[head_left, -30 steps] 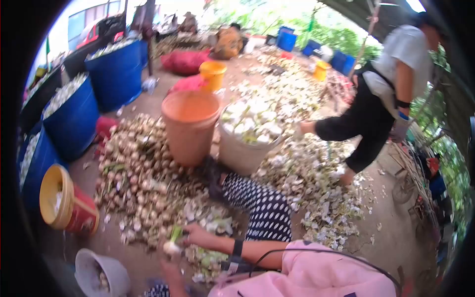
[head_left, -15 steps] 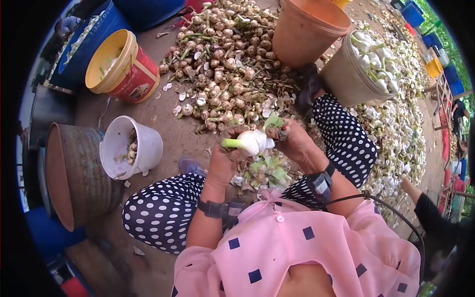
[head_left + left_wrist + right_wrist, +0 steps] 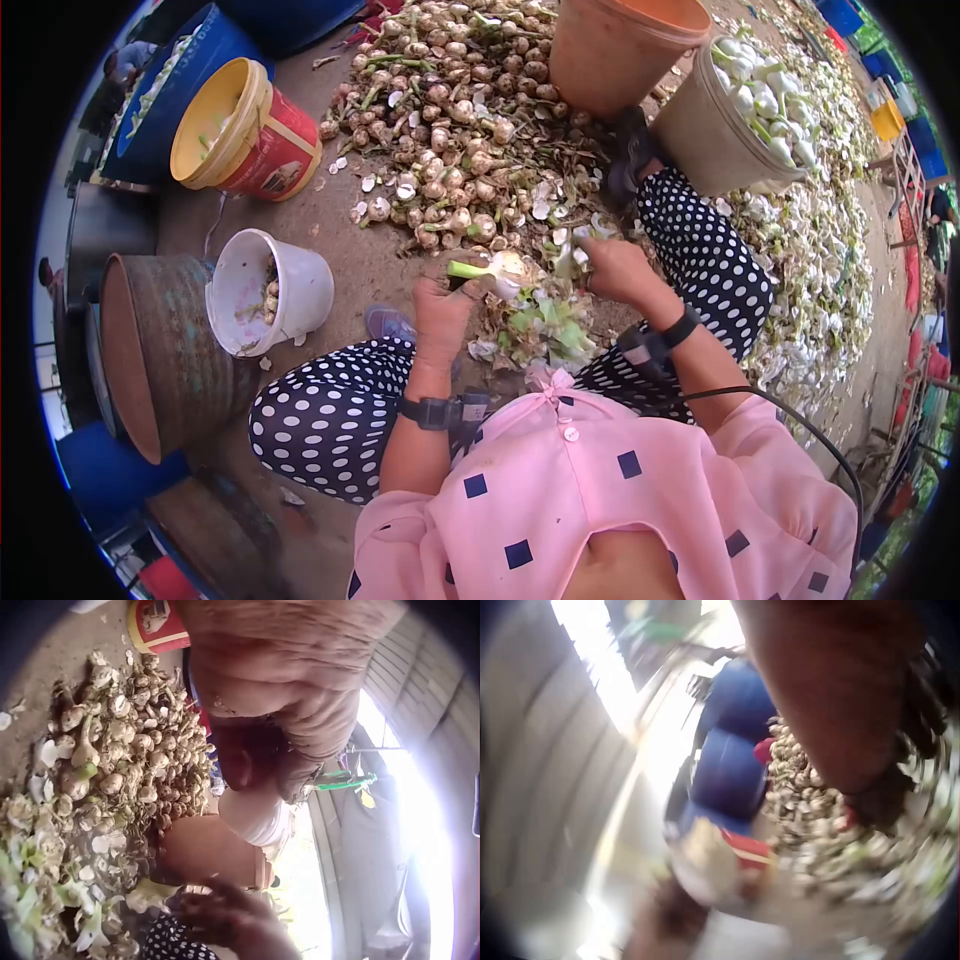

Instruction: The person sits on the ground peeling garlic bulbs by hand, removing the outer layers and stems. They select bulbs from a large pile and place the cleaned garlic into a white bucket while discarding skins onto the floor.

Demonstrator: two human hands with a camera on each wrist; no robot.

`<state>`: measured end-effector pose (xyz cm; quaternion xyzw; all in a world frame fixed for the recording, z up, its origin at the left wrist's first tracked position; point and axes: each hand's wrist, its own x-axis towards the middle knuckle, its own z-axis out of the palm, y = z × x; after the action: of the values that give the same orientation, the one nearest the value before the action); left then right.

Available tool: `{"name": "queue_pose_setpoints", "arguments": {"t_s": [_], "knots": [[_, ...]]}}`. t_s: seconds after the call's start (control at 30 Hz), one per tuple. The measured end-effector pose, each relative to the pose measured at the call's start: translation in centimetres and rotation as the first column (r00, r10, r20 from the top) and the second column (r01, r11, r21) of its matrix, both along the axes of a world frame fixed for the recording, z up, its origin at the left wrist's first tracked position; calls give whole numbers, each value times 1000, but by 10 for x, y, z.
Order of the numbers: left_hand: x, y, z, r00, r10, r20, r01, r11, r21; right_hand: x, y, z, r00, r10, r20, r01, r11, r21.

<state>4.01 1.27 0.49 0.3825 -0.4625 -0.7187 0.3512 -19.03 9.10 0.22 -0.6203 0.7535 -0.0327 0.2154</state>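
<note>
My left hand (image 3: 445, 305) grips a white bulb (image 3: 508, 272) by its side, its cut green stem pointing left. In the left wrist view the bulb (image 3: 255, 816) hangs under the curled fingers of the left hand (image 3: 277, 682). To the right and apart from the bulb, my right hand (image 3: 620, 272) pinches loose pale peel (image 3: 572, 256) at its fingertips. The right wrist view is blurred; the right hand (image 3: 840, 697) is at the top and the bulb (image 3: 705, 866) lower down. Below both hands lie green and white peelings (image 3: 545, 325).
A heap of unpeeled bulbs (image 3: 440, 140) lies ahead. Beyond my right foot stand an orange bucket (image 3: 610, 60) and a grey bucket (image 3: 715, 130) full of white bulbs. At left are a yellow-red bucket (image 3: 275, 150), a white bucket (image 3: 305, 290) and a rusty drum (image 3: 180, 350).
The view has tilted down from the wider yard. Since half a second ago, my right hand has moved away from the bulb to the right, taking peel with it; the left still holds the bulb.
</note>
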Motion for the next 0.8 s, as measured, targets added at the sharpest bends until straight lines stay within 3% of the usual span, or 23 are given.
{"name": "queue_pose_setpoints", "arguments": {"t_s": [0.03, 0.07, 0.1, 0.17, 0.23, 0.27, 0.4, 0.47, 0.5, 0.53, 0.57, 0.6, 0.63, 0.67, 0.7, 0.73, 0.77, 0.8], "knots": [[-4, 3, 2, 998, 7, 66, 1, 991, -134, 9, 0, 10, 1000, -12, 5, 12, 1000, 4], [-7, 5, 3, 992, 28, 126, 6, 964, -268, 17, -2, 17, 971, -35, 237, 71, 987, -143], [-8, 6, 1, 991, 22, 131, 14, 965, -262, 25, -3, 22, 889, -22, 458, 161, 950, -268], [-9, 3, -1, 935, 79, 346, 179, 738, -651, 41, -4, 31, 966, 105, 234, -18, 938, -346], [-12, 7, 7, 899, 124, 421, 226, 691, -686, 48, -5, 32, 980, 189, 69, -158, 935, -318], [-12, 9, 10, 854, 178, 488, 271, 650, -710, 51, -4, 31, 979, 189, 70, -157, 935, -317], [-9, 10, 6, 864, 202, 461, 259, 608, -751, 58, -5, 23, 978, 207, 41, -176, 908, -380], [-8, 9, 10, 877, 132, 462, 266, 667, -696, 55, -10, 19, 980, 197, 28, -170, 900, -401], [-5, 7, 5, 875, 132, 466, 269, 668, -694, 48, -13, 17, 980, 170, 105, -113, 906, -409], [-2, 5, -3, 946, 66, 317, 146, 788, -599, 40, -16, 15, 974, 141, 179, -56, 909, -412], [1, 2, -6, 988, 29, 149, 43, 887, -461, 32, -21, 8, 876, 5, 482, 154, 945, -289], [4, 4, -6, 999, 11, 32, -5, 980, -198, 17, -23, -10, 688, -86, 721, 216, 972, -90], [6, 2, -10, 999, 9, 33, -3, 981, -196, 3, -21, -29, 438, -203, 876, 214, 970, 118], [7, 0, -16, 985, 24, -169, -32, 998, -48, -2, -14, -38, 438, -203, 876, 214, 970, 118], [9, -2, -20, 932, 67, -357, -31, 994, 104, -3, -5, -46, 895, -39, 444, -44, 983, 176], [11, -4, -20, 933, 66, -354, -30, 994, 107, 0, 0, -44, 954, 274, -120, -214, 906, 365], [13, -6, -18, 932, 80, -353, -32, 990, 140, 2, 2, -41, 954, 275, -116, -216, 904, 368], [14, -7, -19, 931, 99, -352, -38, 984, 176, 3, 3, -38, 982, 125, 143, -153, 966, 209]]}}
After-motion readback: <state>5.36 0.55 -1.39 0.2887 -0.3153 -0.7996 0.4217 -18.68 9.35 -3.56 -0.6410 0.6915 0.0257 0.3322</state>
